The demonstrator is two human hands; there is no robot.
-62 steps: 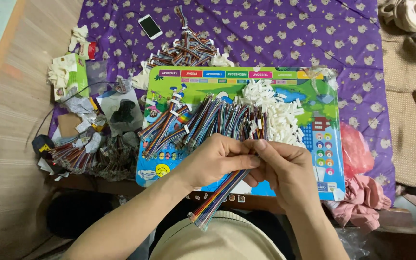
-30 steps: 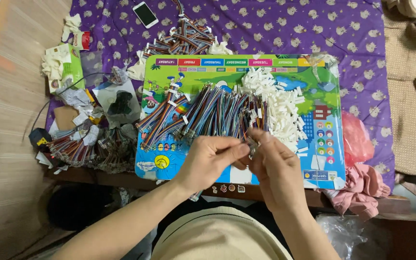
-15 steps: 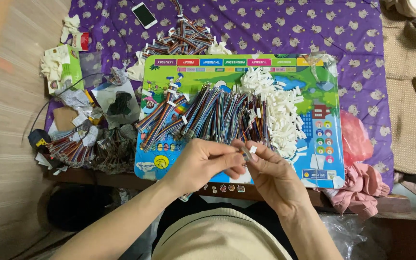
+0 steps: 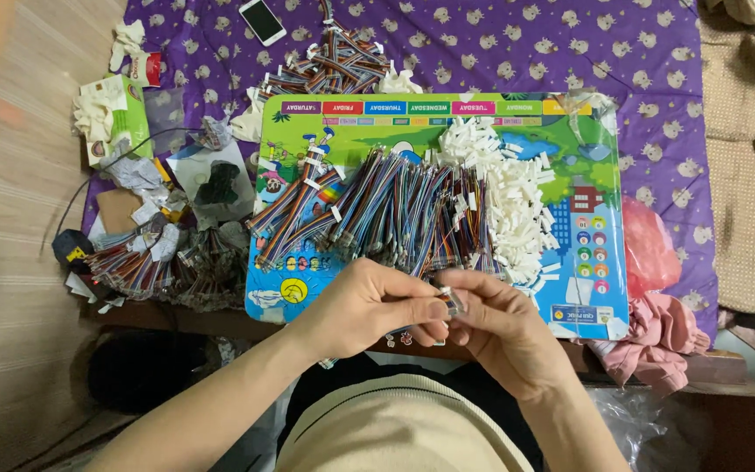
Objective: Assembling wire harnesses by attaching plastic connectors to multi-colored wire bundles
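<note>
My left hand (image 4: 369, 306) and right hand (image 4: 500, 328) pinch together on a small connector (image 4: 453, 300) at the board's (image 4: 570, 131) near edge, just below the wires (image 4: 404, 210).

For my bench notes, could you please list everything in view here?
Wire bundles: many, multicoloured, on board.
White connectors: heap, board's right half.
Board: one, bright green-blue, on cloth.
Cloth: one, purple patterned.
Phone: one, white, top.
Tissue box: one, green, left.
Finished bundles: pile, multicoloured, left.
Red bag: one, right.
Small connector: one, whitish, between fingertips.
Left hand: pinching it.
Right hand: pinching it.
</note>
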